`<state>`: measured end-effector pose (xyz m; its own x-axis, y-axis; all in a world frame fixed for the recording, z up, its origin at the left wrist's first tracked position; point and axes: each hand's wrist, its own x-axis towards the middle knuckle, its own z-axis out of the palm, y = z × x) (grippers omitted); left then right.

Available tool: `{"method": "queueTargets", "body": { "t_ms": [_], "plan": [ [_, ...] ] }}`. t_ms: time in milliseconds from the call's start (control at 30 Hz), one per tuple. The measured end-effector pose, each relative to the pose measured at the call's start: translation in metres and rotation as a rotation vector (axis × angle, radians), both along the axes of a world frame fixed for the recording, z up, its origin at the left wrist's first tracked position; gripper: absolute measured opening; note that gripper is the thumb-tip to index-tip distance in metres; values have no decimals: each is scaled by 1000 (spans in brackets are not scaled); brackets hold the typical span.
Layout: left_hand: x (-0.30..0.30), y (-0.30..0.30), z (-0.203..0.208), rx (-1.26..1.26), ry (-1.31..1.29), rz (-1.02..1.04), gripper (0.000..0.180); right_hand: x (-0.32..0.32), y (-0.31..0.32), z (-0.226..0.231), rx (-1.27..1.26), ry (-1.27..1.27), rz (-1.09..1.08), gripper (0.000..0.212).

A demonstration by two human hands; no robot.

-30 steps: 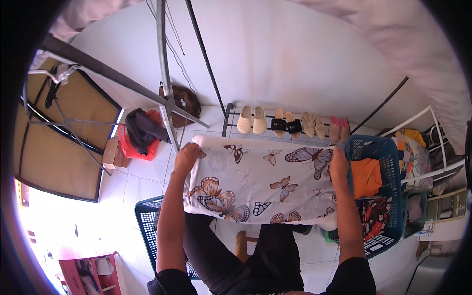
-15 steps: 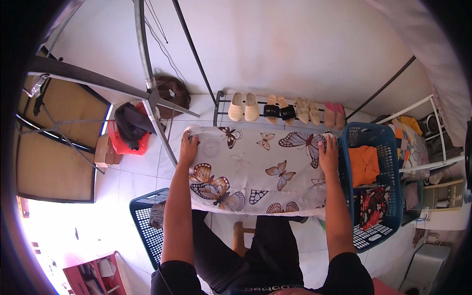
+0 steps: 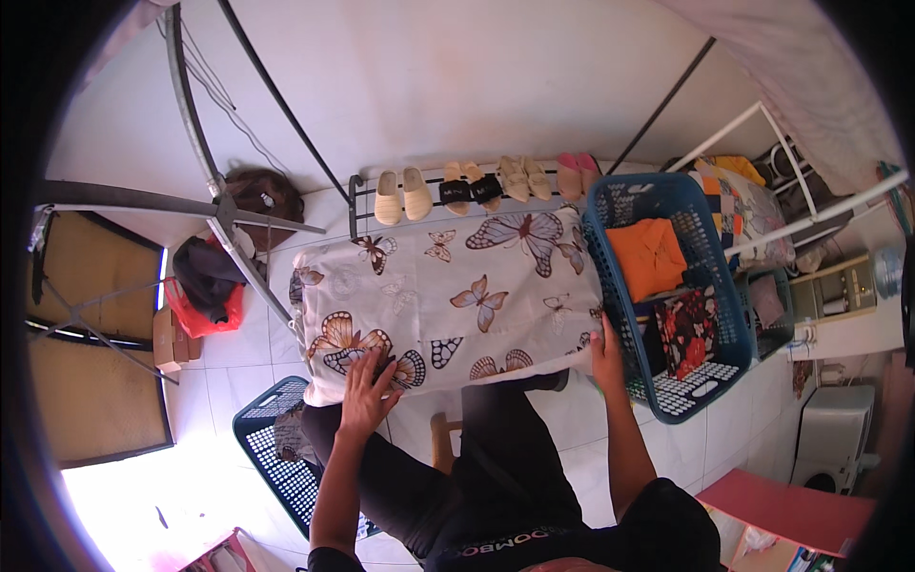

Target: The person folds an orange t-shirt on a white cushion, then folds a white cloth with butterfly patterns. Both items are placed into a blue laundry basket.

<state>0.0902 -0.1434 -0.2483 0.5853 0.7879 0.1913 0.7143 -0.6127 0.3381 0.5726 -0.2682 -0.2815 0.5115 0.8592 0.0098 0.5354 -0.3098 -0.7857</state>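
Observation:
A white cloth printed with brown, orange and grey-blue butterflies (image 3: 429, 276) covers a low rectangular surface in front of my knees. What lies beneath it is hidden. My left hand (image 3: 365, 393) rests on the cloth's near left part, fingers apart, over a large orange-brown butterfly. At the near right edge of the cloth, my right hand (image 3: 605, 355) lies with its fingers stretched out, close to the blue basket. That blue plastic basket (image 3: 596, 238) stands against the right side, holding a folded orange garment (image 3: 648, 257) and a dark red patterned one (image 3: 688, 329).
A dark green basket (image 3: 250, 419) stands by my left leg. Beyond the cloth, a shoe rack (image 3: 359, 205) carries several pairs of slippers and shoes. A metal frame (image 3: 221, 205) rises at the left, near a red bag (image 3: 205, 310). A white rail (image 3: 820, 214) crosses at the right.
My left hand has moved from the far left corner to the near left part of the cloth. My right hand has slid nearer along the right edge. The view has turned right.

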Motion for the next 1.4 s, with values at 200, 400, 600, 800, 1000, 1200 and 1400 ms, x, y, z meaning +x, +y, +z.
{"method": "queueTargets", "body": {
  "t_ms": [200, 400, 600, 800, 1000, 1200, 1400],
  "plan": [
    [24, -12, -1, 89, -28, -46, 51, 23, 7, -39, 27, 380, -237, 54],
    [54, -5, -7, 226, 84, -179, 49, 59, 30, -85, 106, 833, -505, 33],
    [35, -20, -9, 230, 113, -107, 54, 20, 34, -79, 236, 793, -657, 27],
    [27, -29, -20, 98, 156, -59, 55, 17, 34, -89, 103, 418, -707, 27],
    [20, -26, -20, 155, 153, -72, 54, 41, 18, -96, 95, 423, -667, 31],
    [7, -33, -17, 143, 154, -39, 54, 22, 11, -66, -46, 462, -511, 33],
    [13, -16, -14, 62, -261, 236, 51, 31, 3, -70, 137, 94, -520, 55]
  ]
}}
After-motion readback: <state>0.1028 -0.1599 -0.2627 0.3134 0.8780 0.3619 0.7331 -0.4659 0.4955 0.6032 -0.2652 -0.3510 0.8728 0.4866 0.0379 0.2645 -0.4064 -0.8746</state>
